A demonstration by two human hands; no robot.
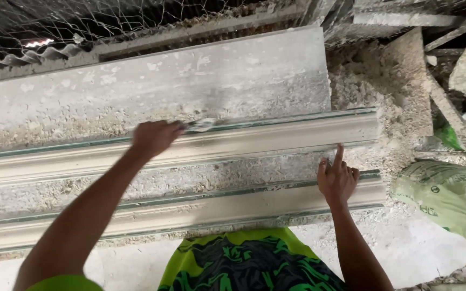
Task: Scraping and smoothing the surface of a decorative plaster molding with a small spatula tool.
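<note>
Fingers point(160, 129) of left hand point(153, 137) gripping a blurred scraper point(203, 124), lying along the upper moulding point(276, 134); right hand point(337, 180), fingers loosely spread, pressing the lower moulding point(244, 202) near the bench's point(190, 81) right end.

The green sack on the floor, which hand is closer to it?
Right. The right hand rests on the near moulding, just beside the green sack. The left hand is far off, holding a small tool on the far moulding.
</note>
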